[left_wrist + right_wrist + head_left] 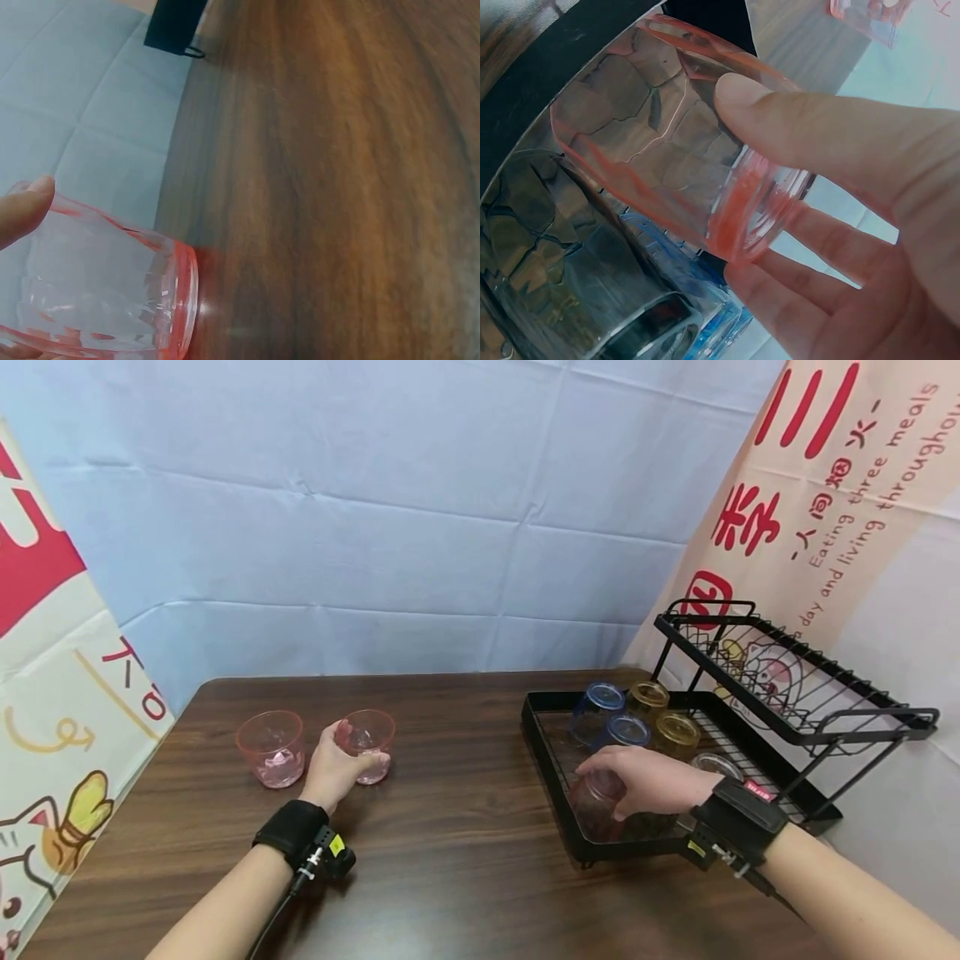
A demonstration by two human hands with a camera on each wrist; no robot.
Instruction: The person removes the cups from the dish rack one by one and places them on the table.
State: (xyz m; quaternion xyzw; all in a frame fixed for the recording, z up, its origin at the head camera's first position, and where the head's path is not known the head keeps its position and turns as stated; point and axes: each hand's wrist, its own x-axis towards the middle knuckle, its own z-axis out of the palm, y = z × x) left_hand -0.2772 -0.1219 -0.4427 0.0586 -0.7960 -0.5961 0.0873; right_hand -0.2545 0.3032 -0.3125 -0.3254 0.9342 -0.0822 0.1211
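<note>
On the left of the table my left hand (337, 768) grips a clear pink glass (373, 739), which stands upright. The left wrist view shows that glass (105, 277) from the side, a fingertip at its rim. Close by on its left is a second upright pink glass (273, 752). Over at the rack, my right hand (648, 777) holds another pink glass (667, 142) upside down in the lower tray. Its thumb lies on the glass wall and its fingers reach around the base. A dark-tinted glass (570, 255) sits beside it.
The black two-tier rack (558, 814) stands at the table's right. Its lower tray also holds upturned blue glasses (600, 702), amber glasses (678, 731) and a clear glass (716, 766). The wire upper shelf (787, 672) overhangs the tray's right side. A cloth backdrop (375, 527) hangs behind.
</note>
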